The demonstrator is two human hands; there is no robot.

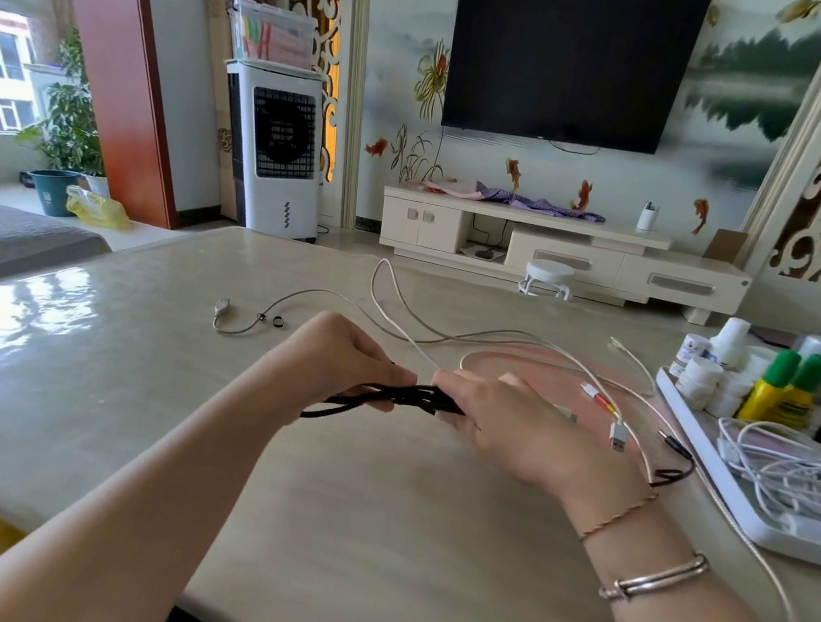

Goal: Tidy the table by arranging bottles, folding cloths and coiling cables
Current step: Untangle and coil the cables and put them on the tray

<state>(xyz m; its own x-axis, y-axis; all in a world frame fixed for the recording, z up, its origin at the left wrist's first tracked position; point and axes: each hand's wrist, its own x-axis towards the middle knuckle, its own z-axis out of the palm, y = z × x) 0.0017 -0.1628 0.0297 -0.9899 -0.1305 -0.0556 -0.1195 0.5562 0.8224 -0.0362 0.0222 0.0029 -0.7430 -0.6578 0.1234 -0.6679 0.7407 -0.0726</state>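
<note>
A black cable [403, 396] is bunched into several loops between my two hands above the middle of the beige table [131, 380]. My left hand [340, 359] pinches the bundle's left end; my right hand [513, 426] grips its right end. A black tail with a plug [674, 462] trails out to the right of my right wrist. Loose white and grey cables [447, 333] sprawl across the table behind my hands, with USB plugs [618, 436] near my right hand.
A white tray [736, 506] at the right edge holds a tangle of white cables [803, 462], two yellow bottles with green caps [781, 392] and small white jars [700, 377]. A small black ring [279, 321] lies by a grey cable end at the table's back left.
</note>
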